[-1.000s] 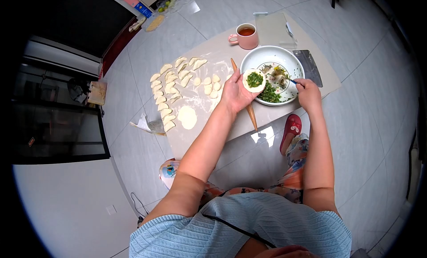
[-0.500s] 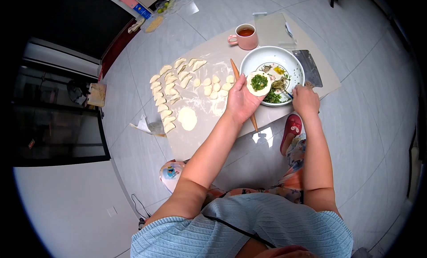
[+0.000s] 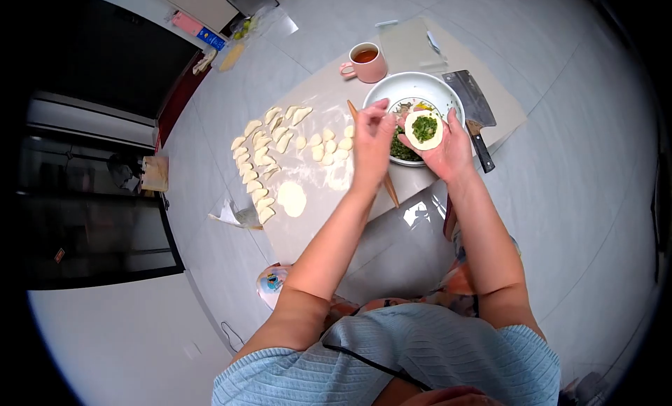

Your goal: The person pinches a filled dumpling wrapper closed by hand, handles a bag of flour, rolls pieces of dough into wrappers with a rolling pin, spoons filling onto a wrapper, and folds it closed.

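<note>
A round dumpling wrapper (image 3: pixel 435 137) topped with chopped green filling (image 3: pixel 423 128) lies across the fingers and palm of my right hand (image 3: pixel 453 152), whose thumb stands up beside it. My left hand (image 3: pixel 372 143) is just left of the wrapper, fingers apart and slightly bent, holding nothing. Beneath both hands is a white bowl (image 3: pixel 409 79) of green filling, partly hidden by them. A wooden rolling pin (image 3: pixel 390 187) passes under my left hand. Left on the board are a flat wrapper (image 3: pixel 291 199), small dough pieces (image 3: pixel 318 153) and several folded dumplings (image 3: pixel 252 187).
A pink mug (image 3: pixel 371 70) of brown-red drink stands behind the bowl, near a clear flat panel (image 3: pixel 406 45). To the bowl's right lies a cleaver (image 3: pixel 472 98), its black handle pointing toward me. The low table (image 3: pixel 504 108) stands on grey floor tiles.
The filled wrapper has passed from my left hand to my right. My right hand has left the spoon in the bowl and moved left; my left hand has come free beside the wrapper.
</note>
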{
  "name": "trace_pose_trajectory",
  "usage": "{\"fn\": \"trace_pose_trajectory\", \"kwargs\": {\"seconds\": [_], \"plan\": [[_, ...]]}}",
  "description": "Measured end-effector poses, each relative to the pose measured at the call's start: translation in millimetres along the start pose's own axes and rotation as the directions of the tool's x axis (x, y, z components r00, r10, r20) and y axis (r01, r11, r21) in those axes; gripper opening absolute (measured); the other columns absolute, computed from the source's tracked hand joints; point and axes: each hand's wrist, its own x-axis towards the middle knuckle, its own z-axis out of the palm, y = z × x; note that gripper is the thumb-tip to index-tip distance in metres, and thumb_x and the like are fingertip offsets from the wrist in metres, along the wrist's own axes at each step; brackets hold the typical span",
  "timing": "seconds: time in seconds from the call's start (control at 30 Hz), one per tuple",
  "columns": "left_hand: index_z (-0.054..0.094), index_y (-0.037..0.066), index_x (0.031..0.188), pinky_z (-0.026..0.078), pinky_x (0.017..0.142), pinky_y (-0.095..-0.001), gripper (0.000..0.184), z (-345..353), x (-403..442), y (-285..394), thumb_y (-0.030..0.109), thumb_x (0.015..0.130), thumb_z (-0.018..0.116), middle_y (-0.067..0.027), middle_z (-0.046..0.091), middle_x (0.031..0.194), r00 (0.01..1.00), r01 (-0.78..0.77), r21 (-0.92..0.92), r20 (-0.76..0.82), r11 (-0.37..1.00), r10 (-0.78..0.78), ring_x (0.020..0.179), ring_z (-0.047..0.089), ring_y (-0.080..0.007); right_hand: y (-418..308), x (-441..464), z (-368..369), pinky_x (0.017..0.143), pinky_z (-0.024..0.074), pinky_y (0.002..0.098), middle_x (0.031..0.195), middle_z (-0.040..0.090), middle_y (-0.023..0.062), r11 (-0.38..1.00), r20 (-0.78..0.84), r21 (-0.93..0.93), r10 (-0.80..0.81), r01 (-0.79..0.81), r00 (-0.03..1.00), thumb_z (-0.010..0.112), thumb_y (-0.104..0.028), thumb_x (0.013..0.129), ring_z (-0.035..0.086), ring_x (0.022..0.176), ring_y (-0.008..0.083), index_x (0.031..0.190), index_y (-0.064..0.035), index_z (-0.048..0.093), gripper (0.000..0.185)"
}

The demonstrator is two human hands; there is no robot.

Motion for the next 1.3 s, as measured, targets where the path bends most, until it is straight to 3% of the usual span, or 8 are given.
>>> {"fn": "trace_pose_trajectory", "kwargs": {"seconds": [0.13,0.23,0.53,0.67,0.73,0.87,1.1,1.3], "plan": [[0.063,0.005,0.089,0.029,0.115,-0.0426,0.005,-28.4,17.7,-7.9,0.009,0.091,0.066,-0.0162,0.05,0.142,0.997,-0.075,0.514,0.049,0.854,0.058,0.136,0.043,-0.031,-12.5,0.8,-0.5,0.107,0.0438,0.0559,0.139,0.051,0.0263,0.994,-0.056,-0.042,-0.103,0.101,0.993,0.02,-0.051,0.107,0.053,0.128,0.0399,0.14,0.007,0.04,0.07],[0.069,0.007,0.091,0.018,0.119,-0.0521,0.011,-38.6,12.1,-51.2,0.008,0.08,0.072,-0.0134,0.049,0.145,0.886,-0.462,0.875,0.45,0.146,0.114,0.145,0.031,-0.0334,-18.5,-1.9,2.9,0.103,0.0454,0.0544,0.135,0.053,0.0247,0.993,-0.066,-0.052,-0.105,0.102,0.992,0.021,-0.048,0.108,0.054,0.126,0.0374,0.138,0.0055,0.041,0.065],[0.064,0.005,0.095,0.047,0.091,-0.0432,0.015,-14.2,0.3,-4.7,0.005,0.082,0.072,-0.0104,0.064,0.106,0.711,-0.702,0.585,0.531,0.407,0.461,0.106,0.061,-0.0322,-13.2,7.0,-11.9,0.098,0.0507,0.0517,0.13,0.057,0.0255,1.0,-0.044,-0.008,-0.003,0.003,0.999,0.026,-0.043,0.108,0.058,0.121,0.039,0.137,0.0047,0.044,0.058],[0.065,0.002,0.097,0.05,0.084,-0.0346,0.008,-14.6,2.0,-1.3,0.008,0.091,0.064,-0.0107,0.065,0.107,0.898,-0.439,0.558,0.247,0.704,0.365,0.097,0.065,-0.0258,-12.6,4.1,-13.1,0.087,0.0575,0.0472,0.126,0.06,0.0242,0.99,0.038,-0.12,0.082,-0.077,0.996,0.027,-0.044,0.108,0.066,0.108,0.0382,0.137,0.0044,0.044,0.059],[0.066,0.001,0.105,0.05,0.085,-0.0343,0.024,-21.5,9.0,-2.9,0.023,0.101,0.057,-0.0092,0.067,0.11,0.974,0.084,0.384,0.164,0.92,-0.158,0.092,0.066,-0.0194,-13.8,-0.7,-6.5,0.073,0.0615,0.0404,0.122,0.064,0.0212,0.979,0.023,-0.179,0.105,-0.099,0.994,0.028,-0.046,0.107,0.07,0.098,0.0336,0.133,0.0039,0.049,0.06],[0.057,-0.002,0.127,0.053,0.093,-0.033,0.051,-18.2,4.6,15.7,0.042,0.105,0.048,-0.013,0.064,0.117,0.69,0.692,-0.018,0.309,0.722,-0.654,0.102,0.065,-0.0217,-5.2,-7.6,3.7,0.057,0.0599,0.0308,0.117,0.067,0.0143,0.875,-0.022,-0.456,0.174,-0.164,0.985,0.035,-0.052,0.105,0.071,0.094,0.0203,0.121,0.0024,0.061,0.062],[0.051,-0.006,0.132,0.056,0.089,-0.0399,0.049,-22.1,-3.1,-7.5,0.034,0.109,0.034,-0.019,0.064,0.122,0.66,0.749,-0.305,0.432,0.589,-0.615,0.108,0.067,-0.0265,10.1,-2.8,-0.1,0.051,0.0578,0.028,0.108,0.066,0.0105,0.603,0.005,-0.798,0.036,-0.018,0.999,0.038,-0.051,0.104,0.068,0.083,0.0142,0.135,-0.0008,0.051,0.061],[0.05,-0.003,0.133,0.054,0.095,-0.0438,0.047,-31.6,-4.1,-18.1,0.034,0.108,0.037,-0.0208,0.062,0.127,0.658,0.753,-0.395,0.432,0.527,-0.617,0.111,0.065,-0.0296,4.9,-2.2,4.8,0.047,0.0555,0.026,0.103,0.068,0.0125,0.724,-0.102,-0.68,0.065,-0.117,0.993,0.04,-0.053,0.103,0.069,0.08,0.0165,0.121,0.0044,0.059,0.063]]}}
